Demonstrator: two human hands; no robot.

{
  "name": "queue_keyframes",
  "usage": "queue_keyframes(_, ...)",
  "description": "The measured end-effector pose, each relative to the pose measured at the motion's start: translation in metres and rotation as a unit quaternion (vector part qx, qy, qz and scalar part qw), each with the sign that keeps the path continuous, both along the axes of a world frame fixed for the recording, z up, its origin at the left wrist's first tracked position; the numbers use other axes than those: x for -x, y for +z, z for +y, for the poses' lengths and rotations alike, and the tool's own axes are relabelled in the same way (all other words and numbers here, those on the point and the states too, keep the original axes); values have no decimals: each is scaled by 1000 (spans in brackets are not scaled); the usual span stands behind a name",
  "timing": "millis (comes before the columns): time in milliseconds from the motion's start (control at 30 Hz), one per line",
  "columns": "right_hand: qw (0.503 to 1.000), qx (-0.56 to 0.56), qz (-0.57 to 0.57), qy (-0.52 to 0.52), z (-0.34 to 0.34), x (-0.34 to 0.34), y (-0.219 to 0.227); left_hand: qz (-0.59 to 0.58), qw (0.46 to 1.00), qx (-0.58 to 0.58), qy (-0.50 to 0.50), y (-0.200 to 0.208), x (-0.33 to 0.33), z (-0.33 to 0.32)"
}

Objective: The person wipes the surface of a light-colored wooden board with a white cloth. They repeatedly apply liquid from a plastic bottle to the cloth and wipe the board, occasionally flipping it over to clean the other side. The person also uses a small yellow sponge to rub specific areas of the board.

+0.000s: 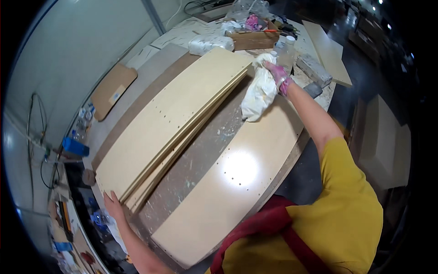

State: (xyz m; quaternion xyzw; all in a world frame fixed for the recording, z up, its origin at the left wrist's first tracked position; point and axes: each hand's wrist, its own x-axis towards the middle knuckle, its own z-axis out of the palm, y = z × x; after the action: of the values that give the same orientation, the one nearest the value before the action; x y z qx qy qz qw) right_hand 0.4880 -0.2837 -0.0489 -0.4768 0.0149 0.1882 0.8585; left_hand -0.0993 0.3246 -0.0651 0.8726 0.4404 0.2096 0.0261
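Observation:
My right hand (278,76), in a pink glove, is closed on a bunched white cloth (260,93) at the far right of the worktable. The cloth hangs down over the far end of a pale wooden panel (214,196) with small drilled holes, which lies along the near side. To its left, a stack of similar panels (169,109) lies at a slant, the boards slightly fanned. My left hand (113,206), bare, rests at the near left end of this stack with its fingers stretched out against the edge.
At the back stand a cardboard box (255,40) of odds and ends, a white plastic-wrapped bundle (211,44) and clear bottles (287,48). A grey block (314,70) lies right of the cloth. Brown cardboard (114,91) and a blue container (75,147) are at the left.

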Motion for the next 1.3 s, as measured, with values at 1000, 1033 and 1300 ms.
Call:
queue_keyframes(1000,944,301,-45,124,-200,117,25,-176,940,276,95,49,220,-214)
queue_keyframes(1033,947,298,-22,121,-210,122,14,-158,934,290,137,39,226,-232)
queue_keyframes(1300,913,395,-60,81,-228,145,-14,-164,919,328,142,15,236,-286)
